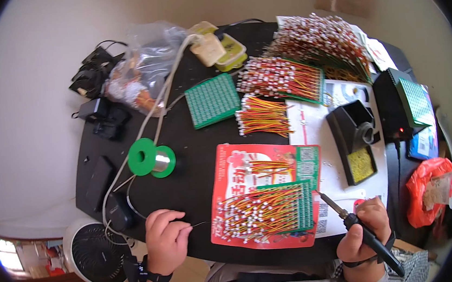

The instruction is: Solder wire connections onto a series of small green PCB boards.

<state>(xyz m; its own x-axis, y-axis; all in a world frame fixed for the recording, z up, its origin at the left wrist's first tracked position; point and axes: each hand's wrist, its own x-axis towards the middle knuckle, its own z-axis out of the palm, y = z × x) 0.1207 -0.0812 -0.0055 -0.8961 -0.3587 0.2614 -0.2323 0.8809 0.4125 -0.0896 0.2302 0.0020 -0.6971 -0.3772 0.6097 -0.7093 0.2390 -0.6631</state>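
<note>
My left hand (166, 239) pinches a thin solder wire (198, 224) that runs back to a green solder spool (151, 159) on the black table (187, 188). My right hand (366, 231) grips a black soldering iron (348, 219), its tip pointing up-left near the right edge of a green circuit board (268, 210) covered with rows of red, yellow and white wires. The board lies on a red printed sheet (228, 168) in front of me.
More wired boards (285, 78) and a loose wire bundle (262, 117) lie further back, beside a bare green board (212, 100). A black iron stand with yellow sponge (355, 139), a soldering station (394, 103), a plastic bag (145, 62), a white fan (92, 251).
</note>
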